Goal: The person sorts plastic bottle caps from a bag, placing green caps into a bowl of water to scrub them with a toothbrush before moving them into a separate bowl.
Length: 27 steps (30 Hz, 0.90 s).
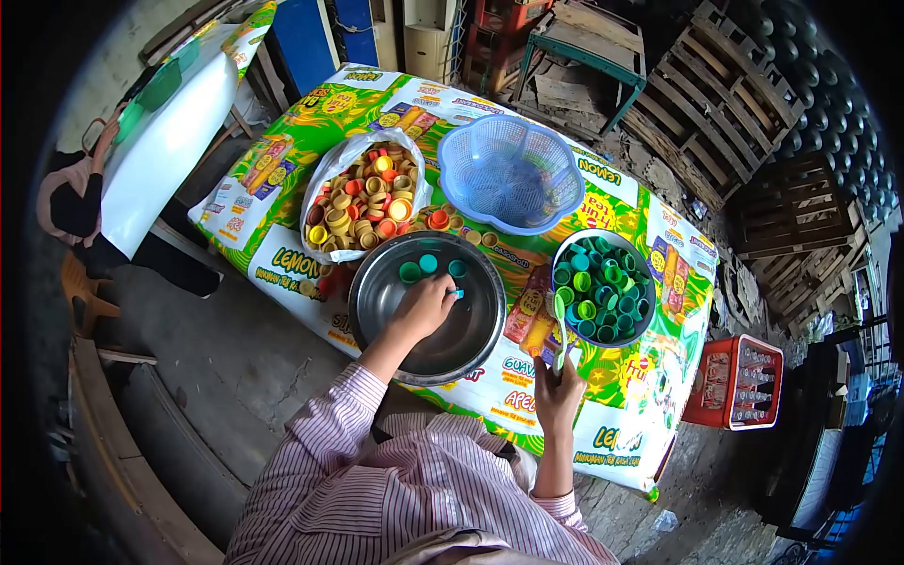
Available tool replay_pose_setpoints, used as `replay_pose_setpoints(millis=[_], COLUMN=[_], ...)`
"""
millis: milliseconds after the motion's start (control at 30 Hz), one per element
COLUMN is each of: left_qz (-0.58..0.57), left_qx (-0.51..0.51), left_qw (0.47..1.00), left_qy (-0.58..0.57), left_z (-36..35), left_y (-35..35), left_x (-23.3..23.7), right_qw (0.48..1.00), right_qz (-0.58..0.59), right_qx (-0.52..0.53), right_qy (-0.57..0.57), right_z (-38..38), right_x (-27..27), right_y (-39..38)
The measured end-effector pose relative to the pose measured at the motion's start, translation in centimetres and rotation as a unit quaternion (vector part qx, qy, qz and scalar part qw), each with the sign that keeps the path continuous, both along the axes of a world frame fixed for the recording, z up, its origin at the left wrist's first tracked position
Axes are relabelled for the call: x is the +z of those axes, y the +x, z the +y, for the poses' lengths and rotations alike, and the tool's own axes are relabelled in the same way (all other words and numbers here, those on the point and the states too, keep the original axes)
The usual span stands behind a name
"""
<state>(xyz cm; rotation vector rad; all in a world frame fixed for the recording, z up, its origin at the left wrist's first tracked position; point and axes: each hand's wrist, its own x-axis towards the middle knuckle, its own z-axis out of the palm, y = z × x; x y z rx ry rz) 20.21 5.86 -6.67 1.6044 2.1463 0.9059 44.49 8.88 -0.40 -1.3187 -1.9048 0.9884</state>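
My left hand is over a metal basin, its fingers closed on a small teal bottle cap. Inside the basin lie a green bottle cap and two teal ones. My right hand grips a light green brush and holds it upright by the handle. The top of this brush reaches the near left rim of a bowl full of green and teal caps. Left of the blue basket, an open white plastic bag holds many tan, orange and yellow caps.
A blue plastic basket stands at the table's far side. Loose caps lie between bag and basket. The table has a printed cover. A red crate of bottles is on the floor at right. Another person sits at far left.
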Motion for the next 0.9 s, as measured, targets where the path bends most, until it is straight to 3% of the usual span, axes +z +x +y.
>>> replay_pose_setpoints(millis=[33,133,167,233,267,300,367,433,500,567,700,833,900], left_qz=[0.000,-0.338,-0.338,-0.612,-0.674,-0.673,-0.727,-0.737,-0.744,-0.735,-0.714,-0.735,-0.729], left_qx=[0.002,0.064,0.065,0.068,0.065,0.066,0.071,0.081,0.117,0.113,0.142,0.126,0.132], left_qw=[1.000,0.933,0.933,0.785,0.733,0.734,0.683,0.671,0.654,0.662,0.679,0.653,0.659], left_qy=[0.000,-0.106,-0.106,-0.070,-0.060,-0.058,0.016,0.026,0.075,0.092,0.098,0.128,0.133], left_z=[-0.2,-0.7,-1.1,-2.4,-2.8,-3.1,-3.9,-4.6,-5.3,-5.7,-6.2,-6.5,-6.7], left_y=[0.0,-0.5,-0.7,-0.9,-1.1,-1.0,-0.6,0.0,0.7,1.3,1.7,1.4,1.8], left_x=[0.3,0.7,0.7,2.6,3.1,3.1,3.1,3.3,3.3,2.8,3.4,3.0,3.1], right_qw=[1.000,0.999,0.999,0.993,0.989,0.989,0.982,0.985,0.984,0.964,0.981,0.966,0.980], right_qz=[0.000,0.020,0.021,0.047,0.055,0.063,0.065,0.049,-0.018,-0.009,0.009,0.018,0.001], right_qx=[0.002,0.029,0.031,0.051,0.077,0.089,0.134,0.158,0.164,0.252,0.183,0.234,0.193], right_qy=[0.000,-0.038,-0.038,-0.098,-0.111,-0.096,-0.115,-0.045,-0.061,0.080,0.057,0.105,0.044], right_z=[-0.1,-0.4,-0.5,-1.0,-1.1,-1.2,-1.5,-2.4,-3.8,-4.2,-3.3,-4.7,-4.2], right_x=[-0.1,-0.4,-0.3,-0.1,-0.2,-1.0,-1.5,-0.7,0.9,-1.3,-1.9,-1.9,-2.0], right_y=[-0.1,-0.4,-0.7,-1.8,-2.1,-2.6,-3.0,-3.9,-4.6,-4.8,-5.0,-5.1,-5.2])
